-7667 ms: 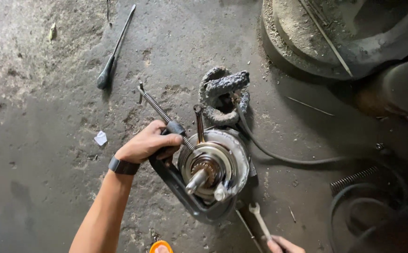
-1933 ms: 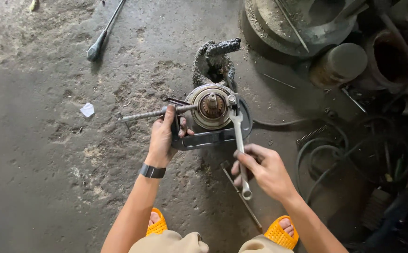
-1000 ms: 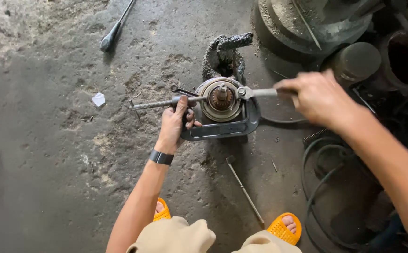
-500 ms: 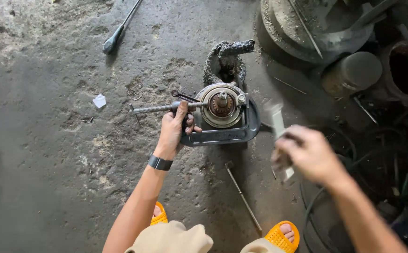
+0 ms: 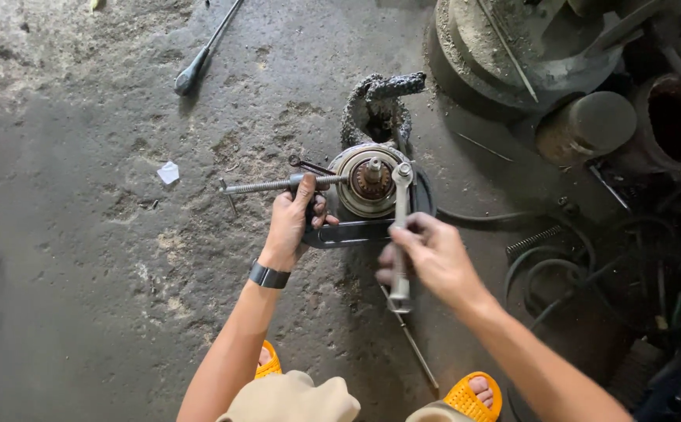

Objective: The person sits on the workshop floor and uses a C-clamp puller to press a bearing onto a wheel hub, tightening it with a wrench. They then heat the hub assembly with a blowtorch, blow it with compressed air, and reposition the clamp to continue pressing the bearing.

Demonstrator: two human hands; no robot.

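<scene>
A round metal hub [image 5: 368, 180] sits clamped in a dark C-shaped clamp [image 5: 348, 233] on the concrete floor, with the clamp's threaded screw [image 5: 258, 187] sticking out to the left. My left hand [image 5: 296, 220] grips the clamp where the screw enters it. My right hand [image 5: 428, 262] holds a silver wrench [image 5: 400, 234] upright, its ring end set on a bolt at the hub's right edge. A dirty twisted rag [image 5: 378, 105] lies just behind the hub.
A long screwdriver [image 5: 200, 55] lies at the upper left, a white paper scrap [image 5: 168, 173] left of the clamp, and a thin metal rod [image 5: 412, 344] near my feet. Large rusty metal drums [image 5: 528, 47], pipes and black cables [image 5: 559, 273] crowd the right side.
My right hand swung the wrench from pointing right, pulled it off the hub, then set it back on with the handle toward me. My left hand stayed on the clamp.
</scene>
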